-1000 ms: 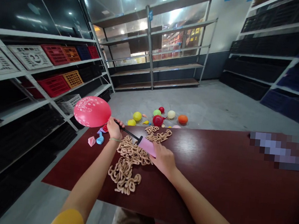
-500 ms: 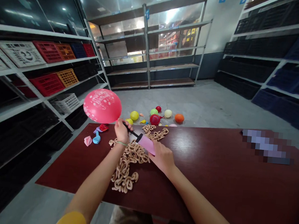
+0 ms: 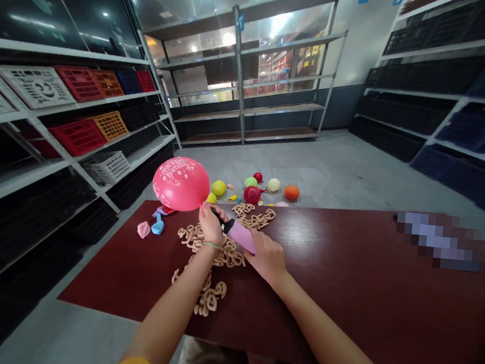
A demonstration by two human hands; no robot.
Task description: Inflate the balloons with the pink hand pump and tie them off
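A pinkish-red balloon [image 3: 182, 184] with white birthday print is inflated, its neck at the fingers of my left hand [image 3: 212, 225]. That hand is closed around the black end of a hand balloon pump [image 3: 242, 236]; where exactly the fingers pinch the balloon's neck is hidden. My right hand [image 3: 267, 257] wraps the pump's light purple barrel. Beneath and around my left hand, a heap of tan, twisted dough-like pieces [image 3: 208, 303] lies on the dark red table [image 3: 336, 281].
Limp balloons, a blue one [image 3: 158, 224] and a pink one [image 3: 143, 229] among them, lie at the table's left. Several inflated balloons, including an orange one [image 3: 291, 192], are on the floor beyond. A blurred-out object [image 3: 437, 238] lies at the right. Shelves with crates [image 3: 76, 136] line the left.
My left hand and the balloon have moved right and slightly down, toward my right hand. The pump's black rod has slid into the barrel, and less of it shows.
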